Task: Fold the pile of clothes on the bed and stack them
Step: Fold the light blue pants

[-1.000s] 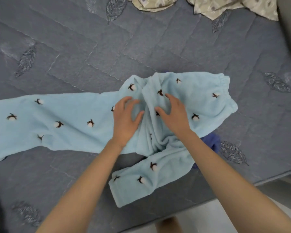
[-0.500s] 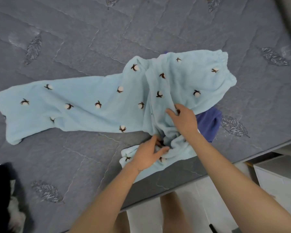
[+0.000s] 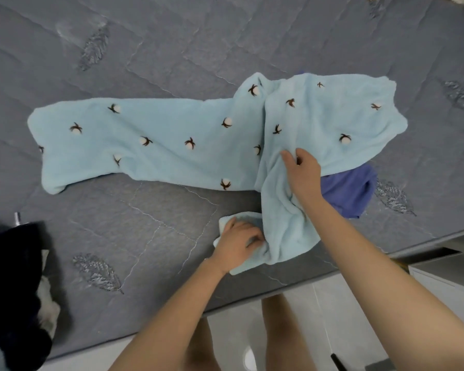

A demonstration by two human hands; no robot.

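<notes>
One grey quilted bed (image 3: 172, 49) carries the light-blue fleece trousers (image 3: 158, 145): far leg flat, near leg bunched at the edge, waist partly covering a purple garment (image 3: 351, 188). The right hand (image 3: 303, 172) pinches the middle and the left hand (image 3: 239, 242) grips the near cuff. Tugging hard could drag the purple garment along or twist the leg.

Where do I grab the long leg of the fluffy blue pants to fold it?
Probably the cuff at its far left end, coming from the left. The leg lies flat and stretched out, with that end free and nothing on it.
</notes>
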